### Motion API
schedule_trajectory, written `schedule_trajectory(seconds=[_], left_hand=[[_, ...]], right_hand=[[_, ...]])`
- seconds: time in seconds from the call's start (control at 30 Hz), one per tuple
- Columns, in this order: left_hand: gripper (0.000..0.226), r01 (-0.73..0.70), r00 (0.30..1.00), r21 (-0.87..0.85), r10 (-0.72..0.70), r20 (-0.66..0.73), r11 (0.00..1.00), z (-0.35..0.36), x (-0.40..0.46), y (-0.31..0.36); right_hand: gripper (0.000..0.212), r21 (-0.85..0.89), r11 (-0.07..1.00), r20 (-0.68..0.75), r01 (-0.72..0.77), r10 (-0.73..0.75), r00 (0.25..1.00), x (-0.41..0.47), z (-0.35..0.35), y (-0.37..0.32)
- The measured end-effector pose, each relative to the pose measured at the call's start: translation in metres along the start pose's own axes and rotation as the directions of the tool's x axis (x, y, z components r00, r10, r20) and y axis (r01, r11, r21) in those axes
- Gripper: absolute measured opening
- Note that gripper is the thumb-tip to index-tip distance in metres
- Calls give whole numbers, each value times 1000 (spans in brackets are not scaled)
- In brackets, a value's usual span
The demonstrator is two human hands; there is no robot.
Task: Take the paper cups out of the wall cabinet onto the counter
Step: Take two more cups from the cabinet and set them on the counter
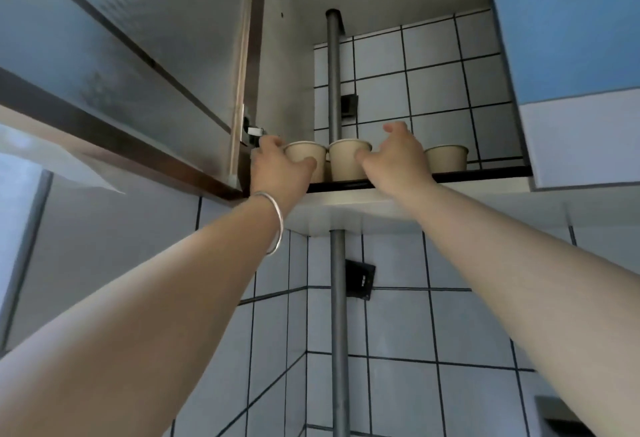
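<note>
Three paper cups stand on the dark shelf (485, 173) of an open wall cabinet (284, 65), before a white tiled wall (433, 90) with a grey pipe (334, 90). The left hand (277, 166) has its fingers wrapped around the left cup (306, 152). The right hand (394, 156) spreads open around the middle cup (346, 159). The right cup (446, 157) stands apart, untouched.

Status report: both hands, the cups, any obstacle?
Left hand wrapped on left cup. Right hand closing on middle cup. Third cup untouched on shelf. Nothing blocking.
</note>
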State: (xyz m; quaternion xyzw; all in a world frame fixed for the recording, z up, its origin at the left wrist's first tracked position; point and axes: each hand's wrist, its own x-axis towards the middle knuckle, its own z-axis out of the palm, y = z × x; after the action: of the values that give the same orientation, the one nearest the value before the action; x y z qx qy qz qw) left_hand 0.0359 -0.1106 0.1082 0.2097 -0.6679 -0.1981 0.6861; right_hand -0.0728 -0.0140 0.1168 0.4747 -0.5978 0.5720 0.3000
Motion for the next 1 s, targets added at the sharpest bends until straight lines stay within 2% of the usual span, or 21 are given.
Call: schedule_trajectory(seconds=[0.1,0.23,0.33,0.4,0.53,0.63,0.7,0.8,0.9,1.0], left_hand=[[69,108,993,36,-109,44,994,5,26,-2],[84,161,977,167,-181,113,973,16,42,-1],[90,195,962,203,-228,152,960,24,50,0],[88,177,963,190,-209,168,966,28,54,-2],[80,130,976,57,-138,169,990,27,56,-2],[70,58,989,-136,-39,142,989,20,51,12],[72,29,991,-256,6,136,966,12,39,26],[82,38,985,-395,31,168,918,1,12,43],[67,23,981,-430,62,184,903,-12,-29,54],[56,-4,974,-436,103,203,900,-36,-77,53]], right_hand=[[66,-72,995,39,-66,68,997,19,6,0],[70,-166,970,186,-180,210,960,35,15,-9],[67,-279,949,275,-147,225,935,43,20,-13],[65,-260,953,284,-158,232,930,46,21,-11],[65,-111,972,232,-208,229,945,51,23,-10],[68,72,970,137,-233,221,966,55,15,-11],[74,196,953,111,-232,213,971,50,4,-13],[86,406,895,91,-183,159,983,31,-11,-14],[78,568,809,65,-148,136,989,-7,-27,-16],[83,699,695,136,-169,103,985,-62,-38,-17]])
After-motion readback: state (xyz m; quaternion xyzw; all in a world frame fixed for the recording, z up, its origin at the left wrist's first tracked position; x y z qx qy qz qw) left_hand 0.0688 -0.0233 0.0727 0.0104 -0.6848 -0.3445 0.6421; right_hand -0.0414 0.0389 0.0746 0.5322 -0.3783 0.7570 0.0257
